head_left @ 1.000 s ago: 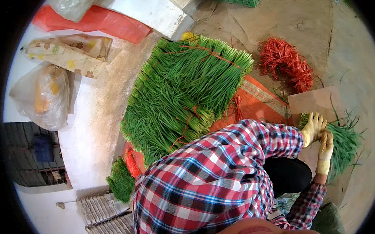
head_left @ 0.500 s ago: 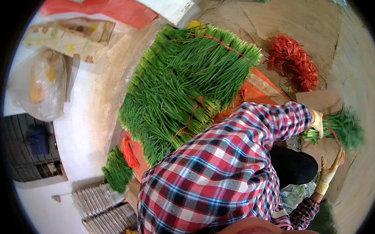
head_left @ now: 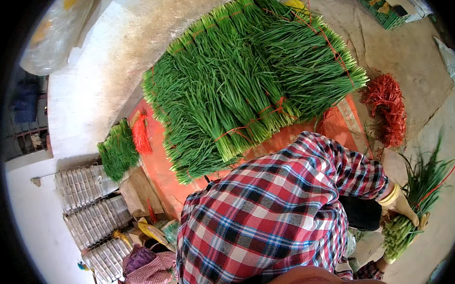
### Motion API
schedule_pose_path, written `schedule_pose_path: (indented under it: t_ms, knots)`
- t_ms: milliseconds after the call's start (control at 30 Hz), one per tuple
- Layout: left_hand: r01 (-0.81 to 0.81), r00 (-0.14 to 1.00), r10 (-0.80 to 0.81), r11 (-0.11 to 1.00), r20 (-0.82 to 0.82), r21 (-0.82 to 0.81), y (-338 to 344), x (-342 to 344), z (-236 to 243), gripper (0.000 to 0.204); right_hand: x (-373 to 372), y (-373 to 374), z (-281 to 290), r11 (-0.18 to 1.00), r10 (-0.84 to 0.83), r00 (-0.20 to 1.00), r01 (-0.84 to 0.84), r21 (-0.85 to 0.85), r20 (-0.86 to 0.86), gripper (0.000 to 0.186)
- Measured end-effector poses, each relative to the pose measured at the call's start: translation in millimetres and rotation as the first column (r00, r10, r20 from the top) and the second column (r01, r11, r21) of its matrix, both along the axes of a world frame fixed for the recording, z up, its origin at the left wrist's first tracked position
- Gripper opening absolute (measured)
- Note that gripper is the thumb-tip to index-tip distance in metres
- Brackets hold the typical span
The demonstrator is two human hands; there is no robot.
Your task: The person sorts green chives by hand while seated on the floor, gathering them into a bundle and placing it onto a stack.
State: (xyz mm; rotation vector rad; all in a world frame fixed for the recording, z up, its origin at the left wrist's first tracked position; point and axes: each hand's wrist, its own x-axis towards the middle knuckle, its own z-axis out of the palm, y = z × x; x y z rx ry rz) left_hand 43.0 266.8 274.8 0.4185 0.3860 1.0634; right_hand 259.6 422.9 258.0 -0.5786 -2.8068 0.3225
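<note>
A bunch of garlic chives (head_left: 397, 233) is held off to the right, its pale cut stems toward the bottom and its green leaves upward. My left hand (head_left: 403, 205), in a pale yellow glove, is closed around its middle. A red tie strand (head_left: 440, 185) crosses the leaves and trails off to the right. My right hand (head_left: 388, 259) comes in from below, mostly hidden behind the stems; gloved fingertips show at the bunch's far side, closed against it. Plaid sleeves cover both my arms.
Many tied chive bunches (head_left: 225, 77) are stacked on an orange sheet (head_left: 161, 185). A pile of red ties (head_left: 386, 110) lies on the floor, another (head_left: 141, 134) beside a small chive bundle (head_left: 118, 150). Stacked white crates (head_left: 92, 215) and a person in checked clothing (head_left: 150, 272) are lower left.
The bunch has been turned so its stems point down. My right hand has gone from the tie at the leaves to the stem end. The view has shifted, showing a person at lower left.
</note>
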Motion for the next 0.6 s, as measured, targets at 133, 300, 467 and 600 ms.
schedule_pose_path:
  t_ms: [133,300,467,600]
  knots:
    - [0.180,0.984,-0.180,0.984,-0.015,-0.001,5,-14,10,0.058,-5,-16,26,1.000,0.022,0.998,-0.021,-0.018,0.056,0.046]
    - [0.076,0.993,-0.081,0.995,0.084,0.068,-16,-24,-37,0.073,-30,-45,51,0.971,0.180,0.980,-0.163,-0.176,0.084,0.040]
    - [-0.051,0.977,0.068,0.995,0.201,-0.089,-32,-42,-78,0.045,-106,-102,50,0.744,0.552,0.779,-0.622,0.245,0.298,0.033]
    - [-0.366,0.927,0.371,0.926,0.055,-0.087,-100,-117,-66,0.036,-127,-101,34,0.860,0.406,0.913,-0.399,0.318,0.048,0.048]
